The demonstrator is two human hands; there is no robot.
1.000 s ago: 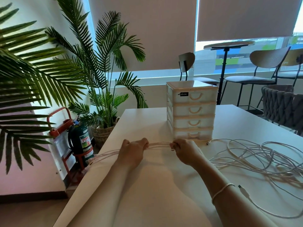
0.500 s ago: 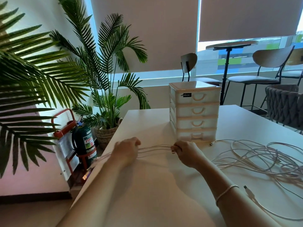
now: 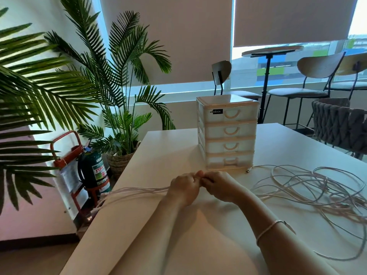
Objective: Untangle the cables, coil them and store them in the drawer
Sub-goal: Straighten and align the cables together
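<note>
While a bundle of pale cable strands (image 3: 139,190) is running leftward across the white table (image 3: 178,151) and drooping over its left edge, a person is bringing both fists together at the bundle's near end. The left hand (image 3: 183,186) is curling its fingers round the strands; the right hand (image 3: 220,185) is pinching the same gathered end, knuckles touching the left's. The bundle's long axis is lying left to right, stretching away from the grip on the left hand's side, so that hand is nearer the length probably waiting to be drawn in for coiling. Off to the right, a loose tangle of cables (image 3: 309,187) is sprawling on the tabletop, apparently unsorted. Just behind the hands, a four-drawer plastic organiser (image 3: 228,133) is standing with every drawer closed. Potted palms (image 3: 119,76) are filling the corner.
</note>
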